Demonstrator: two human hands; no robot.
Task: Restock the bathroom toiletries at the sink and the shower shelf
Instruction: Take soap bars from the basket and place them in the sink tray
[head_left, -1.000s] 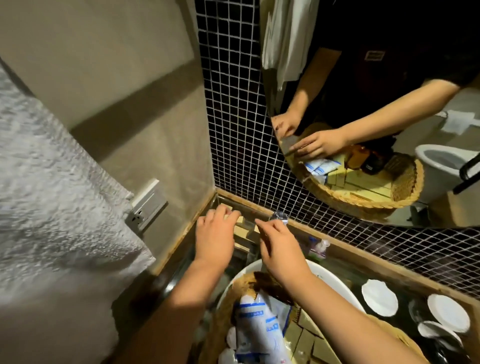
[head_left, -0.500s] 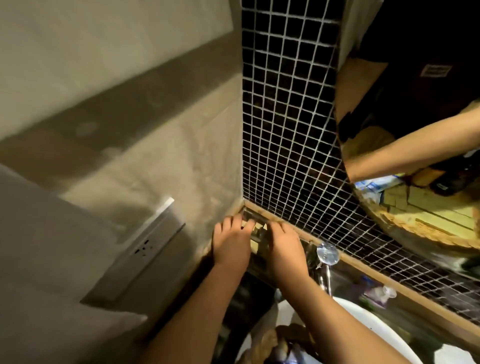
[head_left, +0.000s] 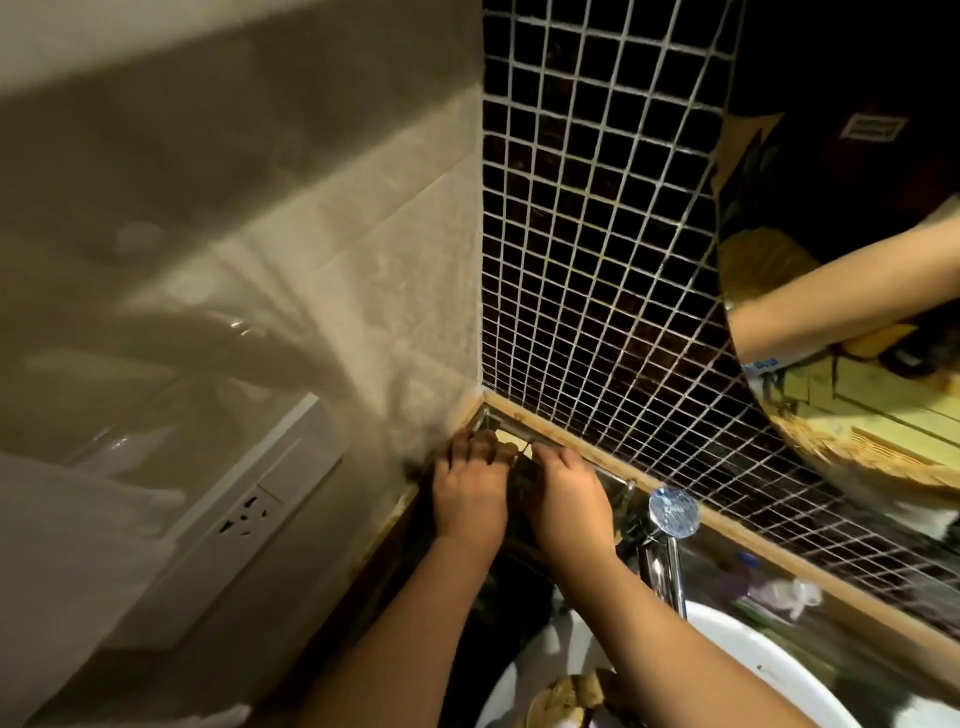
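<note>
Small tan toiletry boxes (head_left: 510, 443) lie in a clear tray (head_left: 608, 475) tucked into the corner of the sink counter, under the black mosaic wall. My left hand (head_left: 470, 491) and my right hand (head_left: 569, 501) lie side by side, palms down, over the tray. Their fingers curl onto the boxes, and the fingertips almost meet. The hands hide most of the boxes. A wicker basket (head_left: 569, 696) shows at the bottom edge, over the white basin (head_left: 753, 670).
A chrome tap (head_left: 671, 525) stands just right of my right hand. A small bottle (head_left: 784, 595) lies on the counter beyond it. A round mirror (head_left: 831, 234) hangs at the upper right. A wall socket (head_left: 249, 514) and a white towel (head_left: 57, 561) are on the left.
The view has swung up and closed in on the corner. Both hands have pushed deeper into the tray and drawn closer together. Most of the basket has dropped out of view.
</note>
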